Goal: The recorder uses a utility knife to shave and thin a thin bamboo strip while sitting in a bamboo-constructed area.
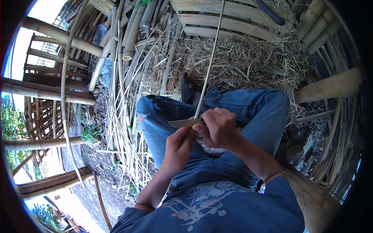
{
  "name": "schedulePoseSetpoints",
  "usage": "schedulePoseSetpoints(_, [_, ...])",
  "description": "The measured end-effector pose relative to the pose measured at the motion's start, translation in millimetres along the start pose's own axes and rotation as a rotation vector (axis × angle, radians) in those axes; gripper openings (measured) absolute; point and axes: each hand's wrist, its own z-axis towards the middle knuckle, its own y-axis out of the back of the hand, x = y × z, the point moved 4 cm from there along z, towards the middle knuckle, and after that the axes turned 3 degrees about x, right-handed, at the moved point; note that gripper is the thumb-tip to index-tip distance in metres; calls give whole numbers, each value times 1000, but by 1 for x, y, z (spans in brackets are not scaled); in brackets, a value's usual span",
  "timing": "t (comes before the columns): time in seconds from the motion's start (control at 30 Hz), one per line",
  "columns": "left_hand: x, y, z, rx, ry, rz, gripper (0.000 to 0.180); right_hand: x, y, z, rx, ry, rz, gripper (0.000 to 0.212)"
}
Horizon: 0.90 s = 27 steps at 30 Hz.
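Note:
My right hand (219,126) is closed around a knife, and its brown-looking blade (182,123) points to the left. A long, thin bamboo strip (210,64) runs from the far edge of the view down to the blade, which crosses it. Just below the blade, my left hand (180,145) pinches the strip's near end between thumb and fingers. Both hands are close together above my lap, between my bent knees in blue jeans (256,112). The knife's handle is hidden inside my right fist.
Loose bamboo strips (124,112) lie to the left of my legs. A heap of shavings (248,64) covers the ground ahead, below a slatted bamboo bench (233,23). A dark curved handle (271,13) rests at the far right. Bamboo poles (330,87) stand at right.

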Motion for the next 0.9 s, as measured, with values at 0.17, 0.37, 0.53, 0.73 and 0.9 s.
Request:
schedulePoseSetpoints(0.17, [-7, 0, -3, -45, -124, 172, 19, 1, -2, 1, -20, 10, -47, 41])
schedulePoseSetpoints(0.37, [-13, -1, -6, -73, -193, 299, 24, 0, -3, 1, -51, 12, -107, 41])
schedulePoseSetpoints(0.53, [-7, -4, -19, -129, -197, 336, 30, -41, 10, 6, -113, -186, -113, 38])
schedulePoseSetpoints(0.73, [-7, 2, -13, -156, -210, 462, 28, -2, -8, -4, 22, -100, -31, 39])
schedulePoseSetpoints(0.9, [-10, 1, -17, -220, -279, 488, 21, -5, -5, -1, -18, -46, -42, 42])
